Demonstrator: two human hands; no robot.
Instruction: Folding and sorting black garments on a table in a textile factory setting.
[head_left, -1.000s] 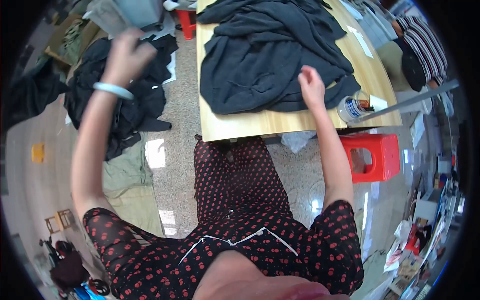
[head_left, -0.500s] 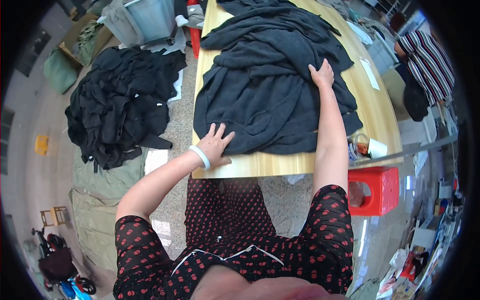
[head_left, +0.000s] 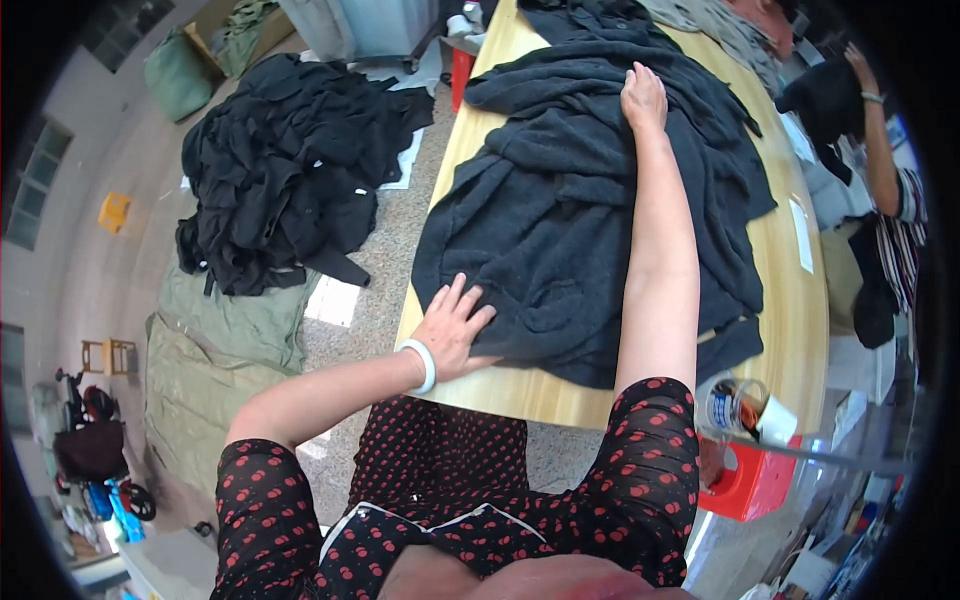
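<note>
Dark grey-black knit garments [head_left: 540,240] lie rumpled in overlapping folds along the wooden table [head_left: 530,400]. My left hand [head_left: 452,325], with a pale bracelet at the wrist, rests on the near left corner of the cloth, fingers spread and thumb by the table edge. Stretched far forward, my right hand [head_left: 645,98] lies on the upper folds with its fingers extended and close together. Neither hand visibly lifts any cloth. How many garments are layered there is hard to tell.
Left of the table, a large heap of black clothes [head_left: 290,160] lies on the floor by green cloth [head_left: 200,370]. A jar [head_left: 728,405] and white cup [head_left: 776,420] stand at the near right corner, above a red stool [head_left: 750,485]. A co-worker [head_left: 895,195] holds dark cloth at right.
My right hand has slid farther forward over the folds. My left hand stays on the near corner. The view has shifted, and the co-worker now has an arm raised with dark cloth.
</note>
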